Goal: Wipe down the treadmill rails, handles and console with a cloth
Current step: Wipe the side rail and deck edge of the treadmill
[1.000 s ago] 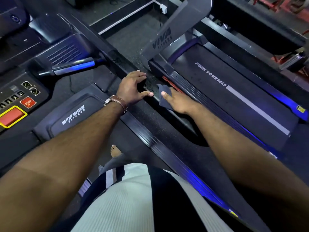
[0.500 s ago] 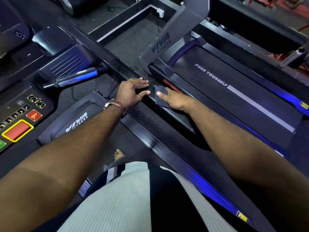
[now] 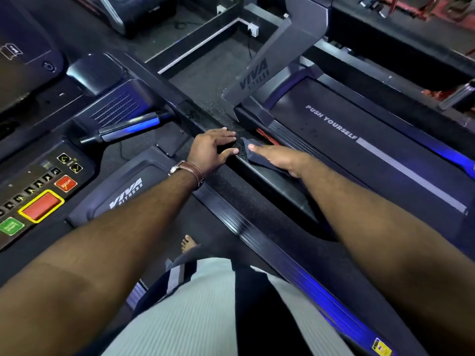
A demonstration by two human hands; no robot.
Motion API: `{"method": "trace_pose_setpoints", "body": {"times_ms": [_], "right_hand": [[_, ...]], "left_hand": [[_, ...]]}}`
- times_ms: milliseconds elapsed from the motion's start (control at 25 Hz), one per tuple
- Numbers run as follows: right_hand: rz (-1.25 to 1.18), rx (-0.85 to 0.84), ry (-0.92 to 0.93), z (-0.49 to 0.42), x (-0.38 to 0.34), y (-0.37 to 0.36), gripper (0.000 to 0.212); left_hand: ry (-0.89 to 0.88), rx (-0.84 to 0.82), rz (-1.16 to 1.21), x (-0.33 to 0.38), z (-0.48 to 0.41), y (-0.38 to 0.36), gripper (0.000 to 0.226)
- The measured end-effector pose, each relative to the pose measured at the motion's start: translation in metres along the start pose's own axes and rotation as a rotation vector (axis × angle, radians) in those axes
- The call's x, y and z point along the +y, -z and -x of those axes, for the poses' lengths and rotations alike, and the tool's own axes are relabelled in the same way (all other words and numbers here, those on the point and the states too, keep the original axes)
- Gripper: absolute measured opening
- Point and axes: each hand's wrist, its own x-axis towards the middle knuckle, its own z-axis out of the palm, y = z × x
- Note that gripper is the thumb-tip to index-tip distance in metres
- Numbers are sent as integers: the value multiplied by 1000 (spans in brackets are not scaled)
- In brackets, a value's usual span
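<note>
A dark blue-grey cloth (image 3: 253, 155) lies on the black side rail (image 3: 282, 191) of the right-hand treadmill. My right hand (image 3: 280, 158) lies flat on the cloth with straight fingers, pressing it onto the rail. My left hand (image 3: 212, 150), with a brown-strapped watch at the wrist, rests on the speckled strip just left of the cloth, fingers spread and the thumb pointing toward the cloth. The treadmill console (image 3: 38, 194) with a red stop button sits at the left, and a handle (image 3: 128, 128) glowing blue lies above it.
The right treadmill's belt (image 3: 359, 150) reads "PUSH YOURSELF", and its grey upright (image 3: 259, 73) rises behind my hands. A blue-lit rail (image 3: 295, 273) runs diagonally toward the bottom right. My bare foot (image 3: 189, 244) stands on the floor below. A wall socket (image 3: 253, 29) with a cable sits at the back.
Both hands stay on the same stretch of rail, right hand still flat on the cloth. The camera has tilted, so the console shows more at the left.
</note>
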Motion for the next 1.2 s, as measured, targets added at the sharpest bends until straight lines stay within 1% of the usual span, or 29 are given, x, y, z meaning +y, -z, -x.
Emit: {"method": "trace_pose_setpoints", "body": {"times_ms": [40,80,160,240,280,360,440,520,560,640,680,800,880,1000,1120,1200], "right_hand": [[-43,5,-42,0,3,1,90],[-62,11,-75,2,10,2,93],[-70,-32,-67,11,23,5,79],[-28,-58,-2,19,25,5,66],[67,-40,40,18,23,4,67],[357,70,105,6,11,-4,74],[596,197,88,-14,-7,-22,79],[783,356,113,-15,-26,-43,78],[884,430,150,-9,-27,-53,77],[1085,559,232,12,-5,-67,76],[1152,588,248,23,7,-71,75],[1205,636,180,24,16,-80,76],[1187,687,116,0,-6,-91,74],[1185,679,45,-16,-33,-100,73],[1207,699,140,6,-16,-98,75],[1278,673,211,26,6,-99,74]], "left_hand": [[2,-4,-17,-1,1,0,39],[14,-3,-29,-1,1,0,43],[56,10,-51,-4,2,0,52],[75,7,-84,-4,2,0,58],[82,11,-94,-5,2,0,60],[102,56,-95,-10,1,3,59],[105,137,-109,-18,-2,5,52],[141,176,-136,-25,-8,11,53],[173,171,-148,-29,-11,15,56],[225,135,-164,-38,-17,21,61],[230,122,-168,-42,-19,24,62],[209,137,-163,-52,-19,26,60],[195,167,-137,-53,-17,25,56],[175,169,-109,-57,-17,29,48],[153,110,-106,-64,-20,36,45],[140,101,-110,-68,-19,38,44]]}}
